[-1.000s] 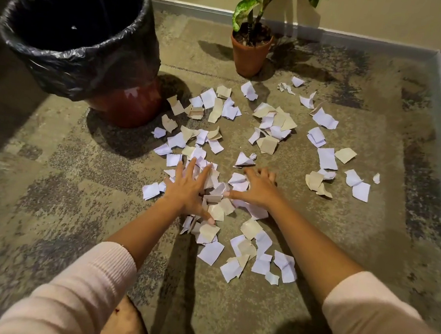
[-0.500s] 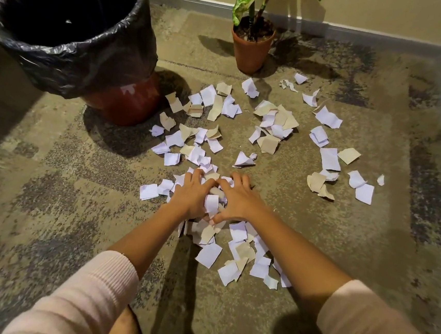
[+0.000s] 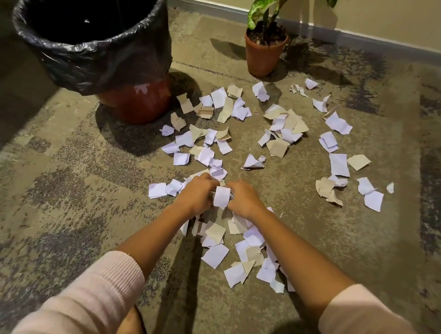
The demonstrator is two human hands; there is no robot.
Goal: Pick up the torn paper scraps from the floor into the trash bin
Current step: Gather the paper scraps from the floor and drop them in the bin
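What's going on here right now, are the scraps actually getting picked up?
A person is gathering torn paper scraps off the carpet. The left hand and right hand are curled together around a small bunch, low over the floor. Nothing is headed to the trash bin yet; it stands at the far left with its black liner open. Many more scraps lie scattered toward the potted plant and under the person's forearms.

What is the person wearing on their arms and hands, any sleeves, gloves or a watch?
Pale pink knit sleeves: the left sleeve, visibly ribbed, and the right sleeve both end below the elbow, forearms bare. The left hand and right hand have no gloves; no watch or bracelet shows.
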